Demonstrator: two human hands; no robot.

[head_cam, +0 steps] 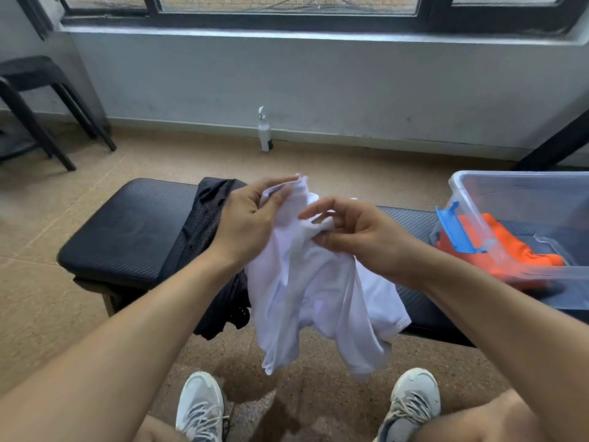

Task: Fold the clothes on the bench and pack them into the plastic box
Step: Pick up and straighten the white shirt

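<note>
A white garment [315, 291] hangs bunched in front of the black padded bench [121, 231], lifted off it. My left hand [251, 218] grips its upper edge, fingers curled round the cloth. My right hand [357, 234] pinches a fold of the same garment between thumb and fingers, the other fingers spread. A black mesh garment [200, 231] lies draped over the bench behind my left hand, hanging over the front edge. At the right end of the bench stands the clear plastic box [510, 193] with an orange garment [497, 240] inside and a blue latch [455, 228] on its near side.
A white spray bottle [264, 132] stands on the floor by the wall beyond the bench. A black stool [41, 100] is at the far left. My two shoes [200, 406] rest on the speckled floor below the hanging cloth.
</note>
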